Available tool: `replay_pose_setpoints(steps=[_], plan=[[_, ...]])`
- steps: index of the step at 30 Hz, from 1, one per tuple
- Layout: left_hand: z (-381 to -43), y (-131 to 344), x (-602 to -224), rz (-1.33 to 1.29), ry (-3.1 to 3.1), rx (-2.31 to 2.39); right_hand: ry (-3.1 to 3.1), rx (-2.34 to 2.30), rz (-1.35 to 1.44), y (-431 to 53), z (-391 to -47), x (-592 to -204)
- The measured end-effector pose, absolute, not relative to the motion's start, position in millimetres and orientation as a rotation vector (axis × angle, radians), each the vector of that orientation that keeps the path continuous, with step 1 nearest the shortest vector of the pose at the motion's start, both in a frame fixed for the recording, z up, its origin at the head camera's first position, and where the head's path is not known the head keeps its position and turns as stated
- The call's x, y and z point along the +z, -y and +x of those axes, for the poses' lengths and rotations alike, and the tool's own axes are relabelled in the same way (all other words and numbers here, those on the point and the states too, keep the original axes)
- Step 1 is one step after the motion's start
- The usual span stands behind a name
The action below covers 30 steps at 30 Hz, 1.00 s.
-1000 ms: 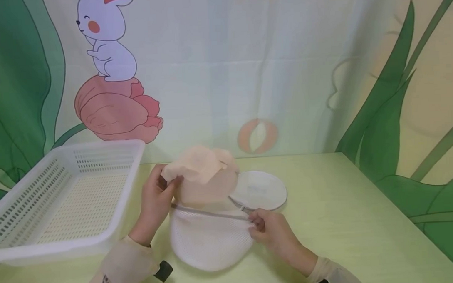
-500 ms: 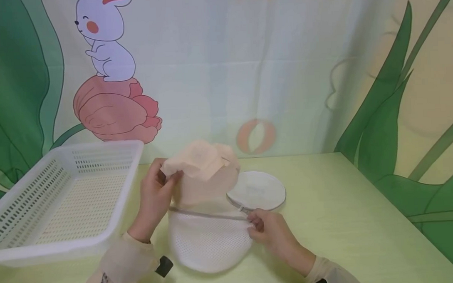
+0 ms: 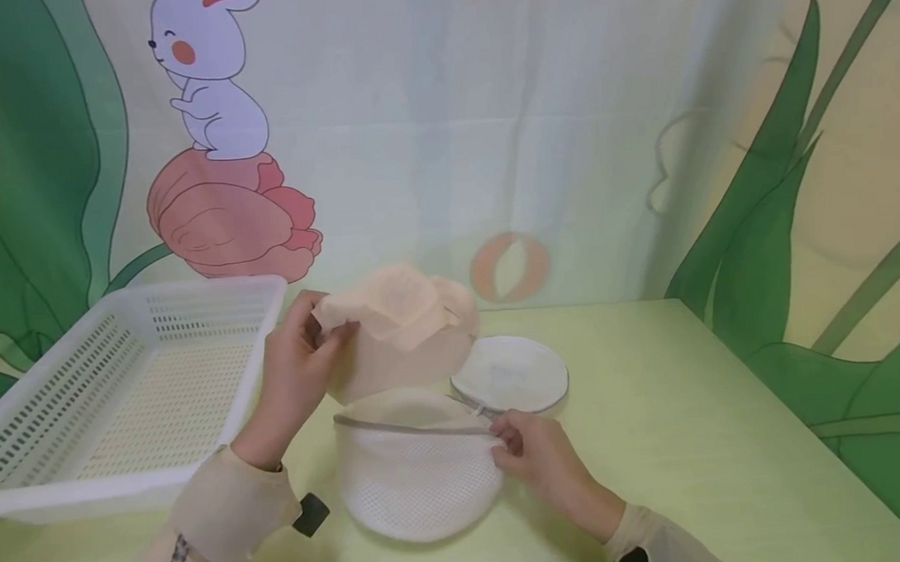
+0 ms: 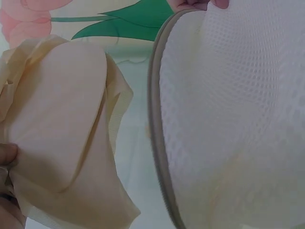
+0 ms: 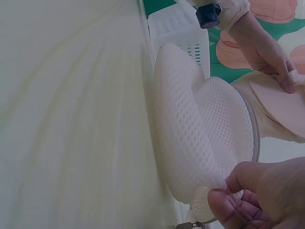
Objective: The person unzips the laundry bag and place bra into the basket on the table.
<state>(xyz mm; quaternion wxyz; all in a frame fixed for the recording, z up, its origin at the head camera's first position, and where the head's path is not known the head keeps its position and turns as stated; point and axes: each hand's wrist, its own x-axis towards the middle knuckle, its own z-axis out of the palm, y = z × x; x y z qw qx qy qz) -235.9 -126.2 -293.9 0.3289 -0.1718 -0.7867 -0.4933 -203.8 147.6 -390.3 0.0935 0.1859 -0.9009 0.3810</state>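
Note:
My left hand (image 3: 292, 361) pinches a thin beige garment (image 3: 404, 357) by its left edge and holds it up behind the mesh bag. An oval padded panel shows on the garment (image 4: 57, 105) in the left wrist view, where it hangs apart from the bag. The white mesh laundry bag (image 3: 420, 489) has a grey zip edge and a gaping mouth. Its round lid (image 3: 509, 374) lies folded back on the table to the right. With thumb and fingers, my right hand (image 3: 541, 456) pinches the bag's right rim near the zip.
A white plastic basket (image 3: 225, 454) with slotted walls stands on the left, close to my left forearm. The light green table (image 3: 694, 438) extends right, and a printed curtain (image 3: 386, 151) hangs behind it.
My left hand has moved up and slightly left, drawing the garment up from the bag's mouth. The bag's opening now shows more. My right hand stays at the rim.

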Motion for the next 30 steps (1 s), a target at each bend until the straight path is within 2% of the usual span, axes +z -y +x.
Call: replay_pose_setpoints(steps=[15, 30], plan=[[-229.7, 158.4, -255.4, -0.482, 2.261, -1.096, 2.675, 1.150, 0.531, -147.2, -202.9, -388.8], [-244.0, 250.6, -258.4, -0.151, 2.497, -1.150, 2.674, 1.158, 0.545, -149.3, -203.7, -390.8]])
